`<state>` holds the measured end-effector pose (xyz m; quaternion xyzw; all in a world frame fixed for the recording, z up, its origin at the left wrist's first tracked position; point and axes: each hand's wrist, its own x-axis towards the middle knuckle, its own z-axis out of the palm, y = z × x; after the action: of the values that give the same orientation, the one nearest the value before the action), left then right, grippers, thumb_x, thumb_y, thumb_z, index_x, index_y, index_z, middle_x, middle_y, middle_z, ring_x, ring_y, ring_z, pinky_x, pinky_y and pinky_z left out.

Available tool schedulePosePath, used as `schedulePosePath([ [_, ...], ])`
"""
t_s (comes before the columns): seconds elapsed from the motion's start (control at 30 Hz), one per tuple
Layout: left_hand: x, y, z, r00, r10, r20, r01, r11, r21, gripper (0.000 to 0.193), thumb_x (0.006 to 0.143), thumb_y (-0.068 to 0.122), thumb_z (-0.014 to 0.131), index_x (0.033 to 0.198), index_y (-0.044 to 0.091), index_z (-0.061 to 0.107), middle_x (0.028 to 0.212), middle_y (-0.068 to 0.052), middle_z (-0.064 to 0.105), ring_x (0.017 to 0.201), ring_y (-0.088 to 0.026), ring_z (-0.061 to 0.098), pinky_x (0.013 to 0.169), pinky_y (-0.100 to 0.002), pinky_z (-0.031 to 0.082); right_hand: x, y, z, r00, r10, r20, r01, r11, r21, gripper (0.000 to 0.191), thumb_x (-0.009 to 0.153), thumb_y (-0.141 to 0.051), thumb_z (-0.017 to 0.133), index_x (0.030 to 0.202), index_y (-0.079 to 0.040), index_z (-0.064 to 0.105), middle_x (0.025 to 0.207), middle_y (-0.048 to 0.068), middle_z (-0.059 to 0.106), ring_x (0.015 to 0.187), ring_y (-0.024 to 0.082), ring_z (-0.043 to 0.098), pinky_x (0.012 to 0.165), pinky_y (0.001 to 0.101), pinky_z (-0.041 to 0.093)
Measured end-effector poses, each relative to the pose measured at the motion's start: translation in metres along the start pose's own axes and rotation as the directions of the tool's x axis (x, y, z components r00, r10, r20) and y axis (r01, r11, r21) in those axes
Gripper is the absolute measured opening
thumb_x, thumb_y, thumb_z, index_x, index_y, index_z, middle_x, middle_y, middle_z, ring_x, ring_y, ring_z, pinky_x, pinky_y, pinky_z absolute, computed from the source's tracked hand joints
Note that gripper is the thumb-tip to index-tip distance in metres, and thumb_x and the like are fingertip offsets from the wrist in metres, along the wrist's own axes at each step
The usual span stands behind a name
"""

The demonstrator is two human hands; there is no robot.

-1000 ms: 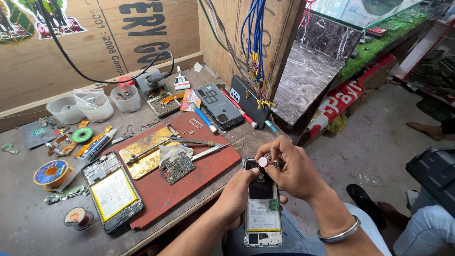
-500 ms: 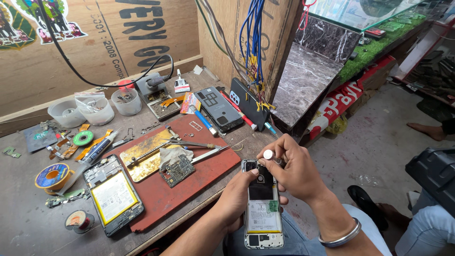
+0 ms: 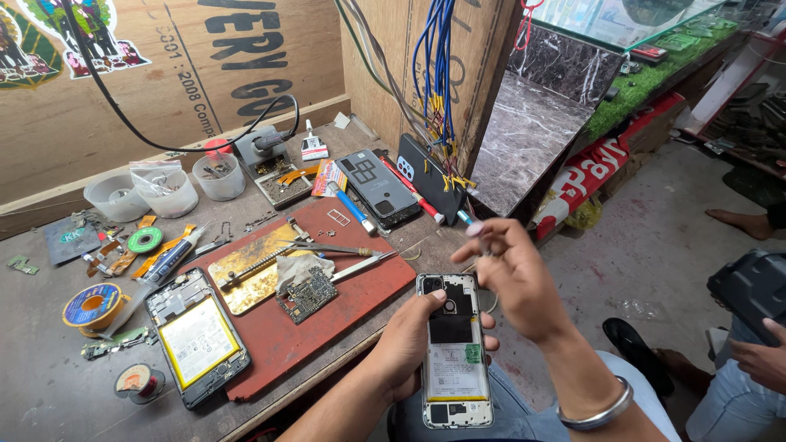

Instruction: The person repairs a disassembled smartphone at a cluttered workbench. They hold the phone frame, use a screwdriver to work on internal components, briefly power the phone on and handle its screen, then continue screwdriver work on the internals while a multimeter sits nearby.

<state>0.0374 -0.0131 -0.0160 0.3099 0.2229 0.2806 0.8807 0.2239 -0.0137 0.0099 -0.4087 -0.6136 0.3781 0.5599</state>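
Note:
My left hand grips an opened phone from its left side, back cover off, with the white battery and black upper shield showing. It is held over the front edge of the workbench, above my lap. My right hand hovers just above and to the right of the phone's top end, not touching it. Its fingertips pinch a small thin tool with a pale rounded end. A metal bangle sits on that wrist.
A red mat carries a circuit board, tweezers and a gold plate. A second opened phone, solder spool, plastic cups and back covers lie around. Another person's hand is at the right.
My right hand has lifted off the phone's camera end and drawn up and to the right with the small tool. The left hand still holds the phone.

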Motion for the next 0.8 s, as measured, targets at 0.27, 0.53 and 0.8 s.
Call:
schedulePosePath([
  [0.27,0.002,-0.002,-0.001,1.000,0.015,-0.012,-0.015,1.000,-0.002,0.043,0.103,0.030,0.031,0.132,0.002,0.047,0.111,-0.021,0.073,0.095,-0.034,0.075,0.079,-0.048,0.065,-0.007,-0.008,0.016,0.949,-0.088,-0.304,0.183,0.937,0.298,0.071,0.105,-0.003,0.043,0.164,-0.019,0.007,0.128,0.022,0.053,0.107,0.024,0.068,0.091,0.0419,0.064],
  [0.53,-0.001,-0.002,-0.001,0.999,0.045,0.013,-0.045,0.999,0.015,0.050,0.104,0.033,0.034,0.146,0.008,0.043,0.108,-0.018,0.071,0.094,-0.032,0.076,0.077,-0.046,0.065,-0.014,-0.001,0.027,0.956,-0.179,-0.231,0.201,0.977,0.072,0.064,0.107,-0.006,0.044,0.158,-0.017,0.006,0.131,0.025,0.054,0.108,0.028,0.071,0.078,0.0406,0.064],
  [0.8,0.000,-0.001,-0.001,0.999,0.048,0.014,-0.048,0.998,0.030,0.050,0.104,0.032,0.034,0.143,0.003,0.044,0.110,-0.019,0.071,0.094,-0.032,0.076,0.077,-0.045,0.066,-0.014,0.003,0.028,0.957,-0.171,-0.234,0.198,0.975,0.099,0.063,0.107,-0.005,0.045,0.156,-0.017,0.008,0.130,0.024,0.054,0.109,0.029,0.071,0.079,0.0407,0.064],
])
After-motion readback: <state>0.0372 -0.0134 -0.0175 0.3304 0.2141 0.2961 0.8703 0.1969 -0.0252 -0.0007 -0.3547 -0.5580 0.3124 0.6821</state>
